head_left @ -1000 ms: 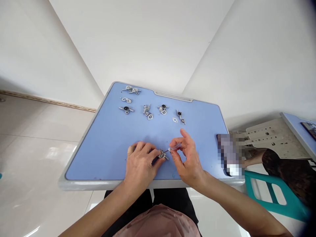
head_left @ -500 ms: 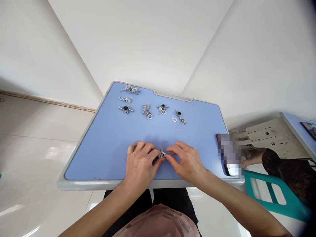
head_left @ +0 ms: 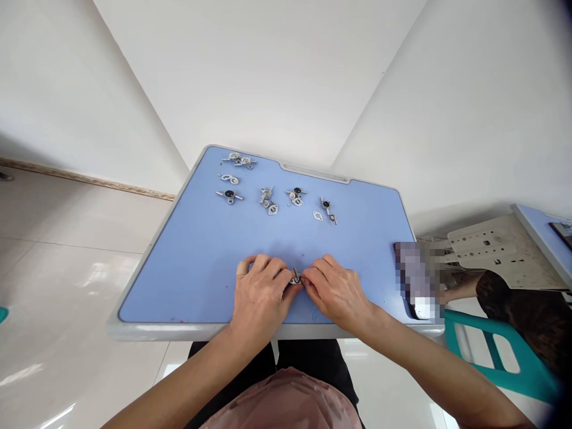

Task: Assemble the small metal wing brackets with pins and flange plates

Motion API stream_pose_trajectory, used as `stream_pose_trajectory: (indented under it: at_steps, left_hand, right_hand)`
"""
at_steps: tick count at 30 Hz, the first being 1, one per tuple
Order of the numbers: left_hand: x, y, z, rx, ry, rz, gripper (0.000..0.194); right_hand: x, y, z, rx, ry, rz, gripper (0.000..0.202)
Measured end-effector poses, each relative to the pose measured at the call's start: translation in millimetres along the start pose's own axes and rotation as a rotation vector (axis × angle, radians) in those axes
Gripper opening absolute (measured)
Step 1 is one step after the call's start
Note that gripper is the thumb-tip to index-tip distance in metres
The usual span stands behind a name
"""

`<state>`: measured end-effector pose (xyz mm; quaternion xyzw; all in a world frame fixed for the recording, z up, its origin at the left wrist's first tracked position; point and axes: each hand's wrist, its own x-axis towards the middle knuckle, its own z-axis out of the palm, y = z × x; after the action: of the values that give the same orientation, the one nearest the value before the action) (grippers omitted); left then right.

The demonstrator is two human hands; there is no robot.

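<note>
Between my hands, just above the desk near its front edge, is a small silvery metal fitting (head_left: 295,277) with a short upright piece. My left hand (head_left: 263,292) pinches it from the left between thumb and forefinger. The fingers of my right hand (head_left: 337,292) are closed together at its right edge; whether they grip another small piece is hidden. A wrap covers one finger of my left hand. Farther back lie similar metal fittings, some with round black centres (head_left: 229,194), and a loose flat oval plate (head_left: 317,216).
The parts lie in several small groups on the blue desk (head_left: 187,268), including a cluster (head_left: 240,159) at the far left corner. A phone-like object (head_left: 413,280), partly pixelated, lies at the right edge. Beyond it are a teal chair (head_left: 487,351) and another person's arm (head_left: 462,289).
My right thumb and fingers have closed together against the fitting's right side, where they were apart before. The view has shifted slightly; the parts on the desk stay put.
</note>
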<state>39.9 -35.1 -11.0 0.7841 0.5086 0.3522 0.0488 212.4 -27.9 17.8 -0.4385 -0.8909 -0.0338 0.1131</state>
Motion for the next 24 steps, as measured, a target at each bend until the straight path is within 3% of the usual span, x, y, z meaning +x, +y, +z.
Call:
stream_pose_trajectory:
  at_steps: [3,10,17,24]
  left_hand:
    - [0.6,-1.2,1.1,-0.005,-0.01,-0.008,0.012]
    - [0.5,-2.7,0.0,-0.036,-0.04,-0.022,0.012]
    - [2.0,-3.6,0.9,-0.034,-0.045,-0.017,0.01]
    - [2.8,-5.3,-0.6,-0.022,-0.063,-0.002,0.008]
  right_hand:
    - [-0.6,5.0,1.2,-0.031,-0.006,-0.054,0.015]
    - [9.8,19.1,-13.6,0.067,-0.241,-0.116,0.013]
    - [23.9,22.5,-18.9,-0.029,-0.41,-0.268,0.019]
    - [43.6,13.3,-30.1,0.043,-0.653,-0.004,0.011]
